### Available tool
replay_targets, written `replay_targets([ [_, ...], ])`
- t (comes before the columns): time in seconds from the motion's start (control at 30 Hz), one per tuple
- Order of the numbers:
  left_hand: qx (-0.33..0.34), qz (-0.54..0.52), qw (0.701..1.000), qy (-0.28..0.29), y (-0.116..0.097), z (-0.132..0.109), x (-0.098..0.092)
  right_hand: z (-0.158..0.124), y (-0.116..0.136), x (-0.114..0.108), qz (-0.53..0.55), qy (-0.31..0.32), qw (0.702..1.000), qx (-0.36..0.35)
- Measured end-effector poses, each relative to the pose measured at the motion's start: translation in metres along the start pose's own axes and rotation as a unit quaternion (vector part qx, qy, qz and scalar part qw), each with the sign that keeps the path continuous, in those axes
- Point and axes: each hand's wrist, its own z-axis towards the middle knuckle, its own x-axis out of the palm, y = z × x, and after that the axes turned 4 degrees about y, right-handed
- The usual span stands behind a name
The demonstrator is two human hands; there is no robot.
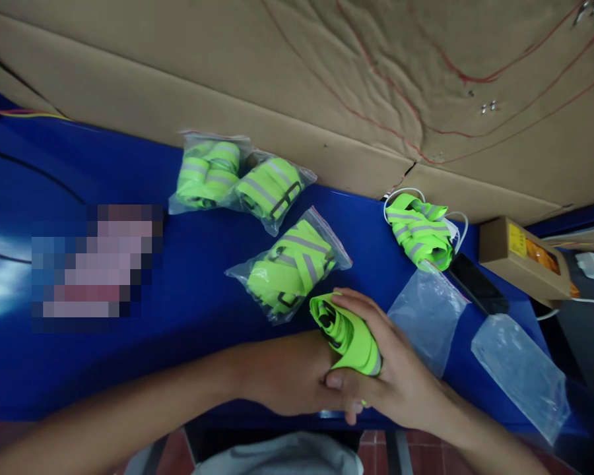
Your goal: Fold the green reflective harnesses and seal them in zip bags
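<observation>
A folded fluorescent-green reflective strap (354, 340) with a grey stripe and dark buckle parts is held in front of me. My right hand (400, 363) wraps it from the right, fingers over the top and thumb across the lower side. My left hand (307, 376) closes around its lower end from the left, and most of its fingers are hidden behind the strap and the right hand. Just beyond lies a zip bag (292, 267) with a similar strap inside. Two more filled bags, a left one (208, 173) and a right one (272, 191), rest against the cardboard.
A loose green strap bundle (418, 231) lies by a white cable at the back right. Near my right arm are two flat clear bags (428, 316), a black phone (478, 284) and a cardboard box (522, 257). A blurred-out object (103, 257) sits left on the blue table (193, 277).
</observation>
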Motion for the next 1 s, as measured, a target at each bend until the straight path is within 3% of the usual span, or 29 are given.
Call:
replay_targets([
  [0.2,-0.012,0.087,0.979,-0.182,0.001,0.002,0.007,-0.001,-0.005,-0.003,-0.033,-0.068,0.996,-0.036],
  [0.37,-0.062,0.182,0.953,-0.236,0.007,0.003,0.006,0.003,-0.007,-0.008,-0.002,-0.114,0.993,-0.031],
  [0.5,-0.088,0.153,0.949,-0.261,0.008,0.006,0.006,0.006,-0.008,-0.016,0.13,-0.115,0.984,0.046],
  [0.63,-0.118,0.073,0.947,-0.288,0.011,0.01,0.008,0.009,-0.013,-0.019,0.296,-0.14,0.938,0.116],
  [0.77,-0.084,0.19,0.905,-0.371,0.019,0.01,0.013,0.014,-0.016,-0.011,0.421,-0.196,0.873,0.148],
  [0.9,-0.008,0.278,0.858,-0.432,0.023,0.011,0.016,0.017,-0.012,0.001,0.463,-0.254,0.834,0.161],
  [1.0,0.029,0.236,0.854,-0.463,0.026,0.015,0.016,0.019,-0.009,0.006,0.465,-0.289,0.822,0.157],
])
